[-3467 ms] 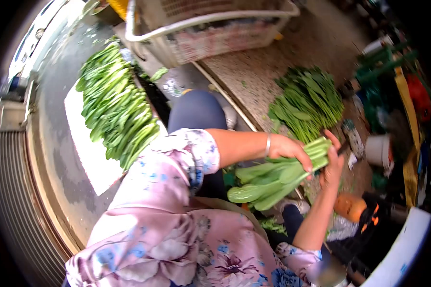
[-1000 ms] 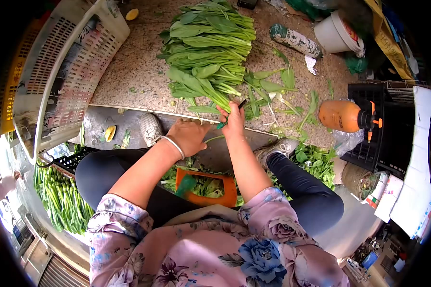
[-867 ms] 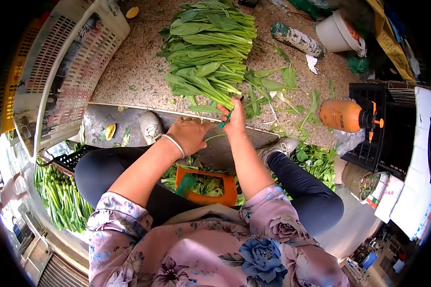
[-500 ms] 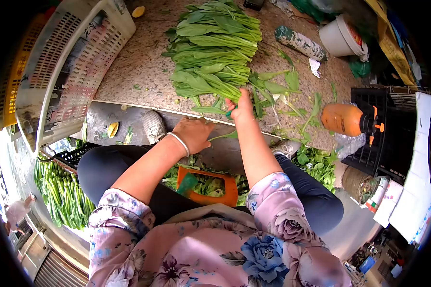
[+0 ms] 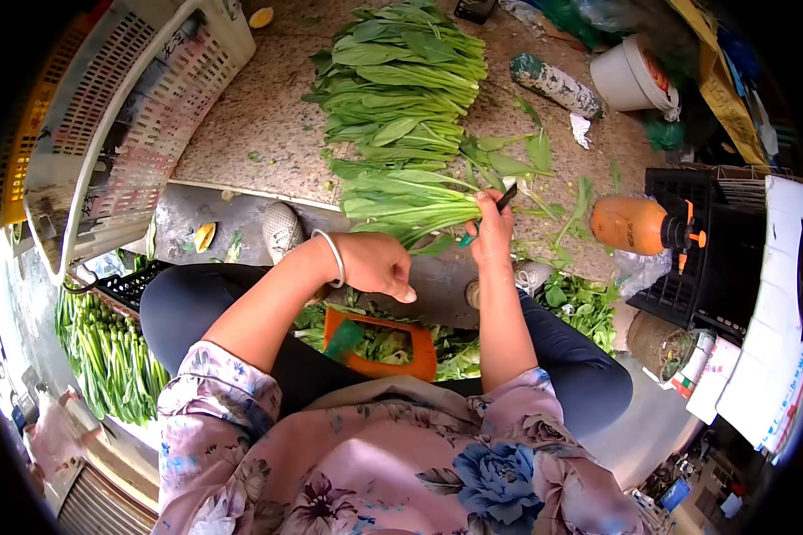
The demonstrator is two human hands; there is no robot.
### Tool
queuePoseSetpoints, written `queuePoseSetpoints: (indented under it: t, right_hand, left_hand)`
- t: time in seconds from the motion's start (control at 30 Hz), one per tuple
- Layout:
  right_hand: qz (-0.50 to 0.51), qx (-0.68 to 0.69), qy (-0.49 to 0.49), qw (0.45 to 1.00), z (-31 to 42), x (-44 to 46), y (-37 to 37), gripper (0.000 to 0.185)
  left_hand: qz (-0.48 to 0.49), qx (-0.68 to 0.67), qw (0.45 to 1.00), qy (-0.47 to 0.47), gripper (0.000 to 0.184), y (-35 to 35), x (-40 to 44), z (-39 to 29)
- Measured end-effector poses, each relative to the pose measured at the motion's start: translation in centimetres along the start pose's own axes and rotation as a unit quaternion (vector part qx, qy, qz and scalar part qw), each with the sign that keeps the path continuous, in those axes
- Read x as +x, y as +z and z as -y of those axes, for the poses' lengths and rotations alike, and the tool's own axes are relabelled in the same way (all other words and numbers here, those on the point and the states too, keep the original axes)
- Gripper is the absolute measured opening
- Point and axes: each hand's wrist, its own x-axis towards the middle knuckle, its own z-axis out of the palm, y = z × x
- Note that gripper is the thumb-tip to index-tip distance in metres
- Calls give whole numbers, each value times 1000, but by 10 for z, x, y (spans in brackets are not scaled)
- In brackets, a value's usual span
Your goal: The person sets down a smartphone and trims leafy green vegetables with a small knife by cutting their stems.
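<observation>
My right hand [image 5: 492, 234] is closed around the stem ends of a bunch of leafy greens [image 5: 406, 203]. It also grips what looks like a small knife [image 5: 507, 197], with a dark blade and a bit of green handle showing. The bunch's leaves point left over the front edge of the stone slab. My left hand [image 5: 370, 265], with a white bangle on its wrist, is just below the leaves. Its fingers curl inward, and anything inside them is hidden. Behind the bunch, a large pile of the same greens [image 5: 406, 89] lies on the slab [image 5: 250, 134].
Loose leaves [image 5: 513, 165] lie right of the pile. An orange spray bottle [image 5: 629, 223] and a white bucket [image 5: 629, 76] stand at right. A plastic crate [image 5: 165, 98] stands at left. Between my legs is an orange-handled container [image 5: 426, 352] with leaf scraps. More greens [image 5: 111, 361] lie lower left.
My right hand has drawn a bunch of greens off the near side of the pile, toward me and rightward. My left hand has come slightly nearer me, its fingers now more curled.
</observation>
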Motion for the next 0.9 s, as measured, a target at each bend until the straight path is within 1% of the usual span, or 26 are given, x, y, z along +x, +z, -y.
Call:
queuePoseSetpoints:
  t: [0.07,0.1,0.13,0.2,0.23,0.27,0.3,0.33,0.37,0.4,0.43,0.47,0.5,0.53,0.57,0.63,0.67,0.73,0.77,0.8,0.87,0.9]
  right_hand:
    - [83,-64,-27,994,18,0,-8,12]
    - [114,-97,-22,989,30,-1,-13,12]
    - [113,-97,-24,989,39,-2,-16,12]
    - [172,-240,-108,949,64,-11,-12,11]
    - [194,-284,-130,930,77,-18,-8,11]
    - [193,-284,-133,930,89,-25,-4,11]
    - [246,-304,-167,905,99,-32,0,12]
    - [298,-323,-202,875,109,-39,5,12]
    - [318,-325,-191,870,119,-48,9,12]
    - [316,-327,-194,869,126,-55,12,12]
    - [352,-340,-218,844,133,-61,14,12]
    - [388,-353,-240,817,140,-66,15,12]
    - [394,-364,-245,807,145,-72,16,14]
    - [390,-365,-248,808,152,-77,16,14]
    - [385,-396,-254,794,158,-81,14,15]
    - [360,-437,-282,774,166,-89,10,18]
    - [355,-438,-284,776,169,-91,8,18]
    - [286,-475,-327,765,176,-94,5,20]
    - [258,-486,-345,761,177,-95,6,21]
    - [256,-485,-347,761,176,-95,7,21]
    - [170,-479,-363,781,170,-94,11,21]
    - [153,-484,-383,772,167,-89,11,20]
  left_hand:
    - [54,-180,981,39,30,-5,1,-1]
    - [49,-250,967,12,24,-13,-4,-8]
    - [4,-270,963,8,24,-21,-8,-15]
    - [-152,-358,920,52,25,-29,-11,-19]
    - [-151,-357,920,55,25,-33,-9,-18]
    - [-227,-297,925,67,34,-36,-6,-16]
    - [-301,-236,921,79,45,-37,-3,-14]
    - [-302,-234,921,82,45,-34,-1,-16]
    - [-329,-162,920,138,61,-28,3,-19]
    - [-354,-89,911,193,78,-25,4,-27]
    - [-280,-136,934,175,93,-23,5,-35]
    - [-264,-124,936,198,93,-20,7,-41]
    - [-256,-146,929,223,89,-19,11,-45]
    - [-246,-167,922,247,85,-18,14,-49]
    - [-243,-164,923,251,85,-18,15,-55]
    - [-319,-200,891,255,54,-18,14,-68]
    - [-315,-198,891,259,54,-17,13,-73]
    - [-369,-168,890,209,30,-14,9,-82]
    - [-404,-141,869,250,27,-10,11,-88]
    - [-423,-85,868,246,28,-8,8,-94]
    - [-500,19,825,262,39,-1,13,-97]
    - [-494,63,835,235,54,2,16,-93]
